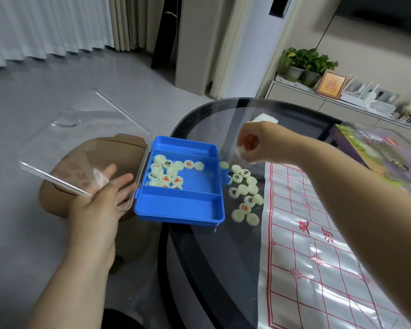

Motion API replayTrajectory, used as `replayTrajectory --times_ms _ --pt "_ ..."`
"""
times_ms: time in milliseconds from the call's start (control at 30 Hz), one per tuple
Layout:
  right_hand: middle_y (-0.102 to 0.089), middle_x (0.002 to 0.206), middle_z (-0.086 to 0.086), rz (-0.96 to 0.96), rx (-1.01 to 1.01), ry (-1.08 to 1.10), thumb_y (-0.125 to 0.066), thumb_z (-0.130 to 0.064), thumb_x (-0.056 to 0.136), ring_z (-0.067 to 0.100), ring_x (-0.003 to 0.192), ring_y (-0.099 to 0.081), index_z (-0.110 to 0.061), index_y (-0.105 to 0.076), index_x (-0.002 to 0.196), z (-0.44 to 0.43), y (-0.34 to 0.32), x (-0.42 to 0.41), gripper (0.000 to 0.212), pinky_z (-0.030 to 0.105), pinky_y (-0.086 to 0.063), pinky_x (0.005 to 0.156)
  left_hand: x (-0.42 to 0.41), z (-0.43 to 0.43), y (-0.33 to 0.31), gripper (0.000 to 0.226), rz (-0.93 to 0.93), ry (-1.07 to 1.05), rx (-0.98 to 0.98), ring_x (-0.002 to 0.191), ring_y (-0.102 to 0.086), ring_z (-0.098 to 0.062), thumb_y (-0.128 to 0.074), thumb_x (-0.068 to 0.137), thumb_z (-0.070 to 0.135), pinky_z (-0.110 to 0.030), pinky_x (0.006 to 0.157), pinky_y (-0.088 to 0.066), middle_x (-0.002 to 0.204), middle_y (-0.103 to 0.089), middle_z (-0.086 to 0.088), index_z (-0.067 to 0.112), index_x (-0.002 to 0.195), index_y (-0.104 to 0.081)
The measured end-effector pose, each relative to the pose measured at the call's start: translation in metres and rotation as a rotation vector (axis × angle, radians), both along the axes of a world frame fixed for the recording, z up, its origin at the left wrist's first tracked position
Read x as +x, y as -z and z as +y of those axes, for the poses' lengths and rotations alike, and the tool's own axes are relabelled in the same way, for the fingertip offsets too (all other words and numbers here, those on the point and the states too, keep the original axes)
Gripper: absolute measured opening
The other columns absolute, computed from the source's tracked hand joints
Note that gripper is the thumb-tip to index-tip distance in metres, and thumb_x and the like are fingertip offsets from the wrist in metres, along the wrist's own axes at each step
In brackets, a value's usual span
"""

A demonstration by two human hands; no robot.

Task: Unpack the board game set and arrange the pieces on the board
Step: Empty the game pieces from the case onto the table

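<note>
A blue plastic box (183, 211) sits at the left edge of the round glass table (199, 269), with several pale green round pieces (166, 172) lying in its middle compartment. Its clear lid (81, 129) is swung open to the left, and my left hand (105, 193) presses flat against it with straight fingers. My right hand (249, 144) hovers above the table right of the box, fingers curled round some pieces. More pieces (246, 193) lie loose on the glass beside the box. The plastic board sheet (318, 257) with red grid lines is spread out on the right.
A brown stool (57, 186) stands on the floor under the lid. A purple boxed toy (377, 150) lies at the table's far right, and a white tissue (263, 118) at its far side. A sideboard with potted plants (304, 62) runs along the back right.
</note>
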State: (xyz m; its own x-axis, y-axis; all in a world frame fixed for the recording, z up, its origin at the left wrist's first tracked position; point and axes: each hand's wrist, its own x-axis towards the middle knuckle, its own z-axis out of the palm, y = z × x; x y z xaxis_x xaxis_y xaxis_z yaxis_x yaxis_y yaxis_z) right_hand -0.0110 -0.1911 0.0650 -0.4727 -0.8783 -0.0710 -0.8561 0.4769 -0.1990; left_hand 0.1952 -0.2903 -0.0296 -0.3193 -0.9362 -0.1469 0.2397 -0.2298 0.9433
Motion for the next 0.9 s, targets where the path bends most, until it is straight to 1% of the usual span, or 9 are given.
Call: replayTrajectory --times_ms 67,200,367,467,600,667,733,800,900 --pt "-0.052 0.088 0.0 -0.011 0.065 0.048 -0.056 -0.012 0.084 0.016 0.079 -0.051 -0.01 -0.055 0.104 0.007 0.009 -0.008 0.02 0.021 -0.046 0.07 0.0 0.0 0.0 0.035 0.005 -0.003 0.0 0.081 -0.058 -0.003 -0.039 0.094 0.007 -0.016 0.065 -0.042 0.089 -0.06 0.005 0.012 0.127 -0.046" --pt "-0.05 0.078 -0.005 -0.053 0.139 0.104 -0.056 -0.009 0.084 0.017 0.076 -0.054 -0.009 -0.053 0.104 0.006 0.023 -0.016 0.02 0.027 -0.05 0.077 -0.001 0.003 -0.002 0.033 0.016 -0.002 0.0 0.084 -0.059 -0.006 -0.038 0.094 0.006 -0.018 0.069 -0.044 0.09 -0.061 0.003 0.014 0.124 -0.047" --pt "-0.054 0.093 0.004 -0.008 0.094 0.176 -0.055 -0.012 0.085 0.017 0.082 -0.049 -0.008 -0.055 0.109 0.001 0.037 -0.027 0.024 0.031 -0.048 0.082 -0.001 0.002 -0.001 0.026 0.012 -0.008 -0.01 0.082 -0.06 -0.005 -0.038 0.094 0.006 -0.014 0.067 -0.049 0.089 -0.061 0.003 0.022 0.111 -0.049" --pt "-0.056 0.098 0.004 -0.04 0.108 0.196 -0.058 -0.013 0.084 0.016 0.085 -0.051 -0.01 -0.056 0.111 0.005 0.039 -0.032 0.027 0.029 -0.047 0.083 -0.001 0.001 0.0 0.028 0.022 -0.008 -0.016 0.082 -0.06 -0.004 -0.038 0.093 0.006 -0.017 0.067 -0.046 0.089 -0.062 0.004 0.019 0.116 -0.049" --pt "-0.052 0.101 -0.002 -0.001 -0.016 0.129 -0.059 -0.012 0.085 0.012 0.091 -0.05 -0.01 -0.056 0.114 0.008 0.02 -0.026 0.029 0.019 -0.041 0.085 -0.002 0.0 0.003 0.033 0.036 -0.003 -0.004 0.082 -0.059 -0.002 -0.042 0.093 0.006 -0.018 0.067 -0.043 0.089 -0.062 0.006 0.016 0.123 -0.049" --pt "-0.056 0.098 -0.002 0.003 -0.092 0.036 -0.058 -0.009 0.085 0.015 0.093 -0.056 -0.009 -0.059 0.11 0.0 0.008 -0.009 0.025 0.021 -0.046 0.089 -0.002 0.001 0.003 0.033 0.047 -0.002 0.008 0.08 -0.059 -0.002 -0.044 0.092 0.007 -0.018 0.068 -0.044 0.089 -0.062 0.006 0.015 0.124 -0.05" --pt "-0.06 0.101 0.0 -0.056 -0.067 -0.104 -0.057 -0.009 0.086 0.014 0.092 -0.057 -0.01 -0.061 0.108 -0.012 0.004 0.018 0.023 0.024 -0.048 0.088 -0.002 0.002 0.003 0.032 0.061 -0.004 0.022 0.079 -0.059 -0.004 -0.043 0.093 0.006 -0.02 0.069 -0.044 0.09 -0.062 0.003 0.013 0.124 -0.051" --pt "-0.06 0.109 -0.002 -0.105 0.018 -0.22 -0.057 -0.011 0.086 0.008 0.091 -0.052 -0.014 -0.059 0.112 -0.025 0.012 0.044 0.026 0.02 -0.045 0.083 -0.002 0.003 0.002 0.032 0.078 -0.006 0.037 0.079 -0.059 -0.007 -0.041 0.093 0.003 -0.022 0.069 -0.045 0.102 -0.059 -0.003 0.014 0.121 -0.052" --pt "-0.053 0.124 -0.002 -0.102 0.068 -0.255 -0.058 -0.016 0.086 0.011 0.102 -0.051 -0.019 -0.052 0.123 -0.044 0.035 0.062 0.037 0.021 -0.04 0.08 0.0 0.001 0.003 0.033 0.098 -0.009 0.057 0.078 -0.056 -0.008 -0.041 0.091 0.0 -0.016 0.061 -0.052 0.11 -0.051 -0.006 0.023 0.113 -0.051"
